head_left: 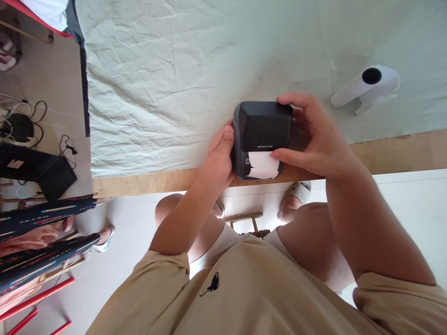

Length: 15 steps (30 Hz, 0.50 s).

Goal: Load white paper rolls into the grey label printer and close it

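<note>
A small black label printer (262, 130) stands at the near edge of the table, with a torn strip of white paper (262, 166) sticking out of its front slot. My left hand (219, 156) is wrapped round the printer's left side, thumb against its casing. My right hand (312, 137) grips the right side, fingers curled over the top corner and the thumb touching the paper's edge.
A pale green wrinkled cloth (174, 83) covers the wooden table (401, 151). A white cylindrical device (366, 86) lies to the right of the printer. At left are cables and a black bag (38, 170) on the floor, and another person's patterned clothing (42, 232).
</note>
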Tool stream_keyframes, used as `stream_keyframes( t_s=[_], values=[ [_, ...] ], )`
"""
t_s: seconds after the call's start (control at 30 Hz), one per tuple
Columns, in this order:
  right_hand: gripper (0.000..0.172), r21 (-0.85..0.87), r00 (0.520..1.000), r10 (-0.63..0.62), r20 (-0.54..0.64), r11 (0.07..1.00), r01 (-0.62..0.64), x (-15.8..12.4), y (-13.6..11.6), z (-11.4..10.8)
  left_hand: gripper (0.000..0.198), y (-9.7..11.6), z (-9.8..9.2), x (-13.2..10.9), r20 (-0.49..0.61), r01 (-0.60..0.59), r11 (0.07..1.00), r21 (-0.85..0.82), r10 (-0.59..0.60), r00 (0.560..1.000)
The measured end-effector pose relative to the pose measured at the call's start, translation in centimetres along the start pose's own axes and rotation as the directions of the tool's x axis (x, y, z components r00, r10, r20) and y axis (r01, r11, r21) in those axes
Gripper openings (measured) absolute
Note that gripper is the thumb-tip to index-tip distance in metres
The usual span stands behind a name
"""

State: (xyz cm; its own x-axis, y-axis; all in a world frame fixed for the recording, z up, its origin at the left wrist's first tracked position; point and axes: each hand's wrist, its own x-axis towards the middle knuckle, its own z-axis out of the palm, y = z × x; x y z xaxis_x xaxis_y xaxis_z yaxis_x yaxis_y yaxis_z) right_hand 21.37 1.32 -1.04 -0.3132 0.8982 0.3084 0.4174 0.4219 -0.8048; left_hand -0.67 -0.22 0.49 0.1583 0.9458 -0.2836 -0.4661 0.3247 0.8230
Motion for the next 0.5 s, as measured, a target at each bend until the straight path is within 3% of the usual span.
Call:
stream_keyframes(
  t_s=[0.13, 0.27, 0.37, 0.43, 0.5],
  values=[
    [0.064, -0.192, 0.977, -0.146, -0.156, 0.975, 0.115, 0.5, -1.5, -1.0, 0.032, 0.2, 0.2, 0.1, -0.027, 0.007, 1.0, -0.009, -0.007, 1.0],
    [0.022, -0.14, 0.919, -0.104, -0.381, 0.989, 0.054, 0.7, -3.7, -0.4, 0.026, 0.4, 0.7, 0.0, -0.017, 0.018, 1.0, 0.017, -0.018, 1.0],
    [0.025, -0.079, 0.86, -0.037, -0.509, 0.997, -0.004, 0.8, -4.9, 0.2, 0.028, 0.4, 1.0, -0.2, -0.043, -0.01, 0.999, 0.053, 0.012, 0.999],
    [0.022, -0.116, 0.862, -0.005, -0.506, 0.991, -0.062, 1.0, -5.4, 0.3, 0.032, 0.4, 1.0, -0.3, -0.051, -0.019, 0.995, 0.099, 0.024, 0.998],
    [0.012, -0.257, 0.917, -0.019, -0.399, 0.962, -0.092, 1.2, -5.5, 0.3, 0.034, 0.4, 0.9, -0.4, -0.045, -0.006, 0.987, 0.162, 0.013, 0.999]
  ],
)
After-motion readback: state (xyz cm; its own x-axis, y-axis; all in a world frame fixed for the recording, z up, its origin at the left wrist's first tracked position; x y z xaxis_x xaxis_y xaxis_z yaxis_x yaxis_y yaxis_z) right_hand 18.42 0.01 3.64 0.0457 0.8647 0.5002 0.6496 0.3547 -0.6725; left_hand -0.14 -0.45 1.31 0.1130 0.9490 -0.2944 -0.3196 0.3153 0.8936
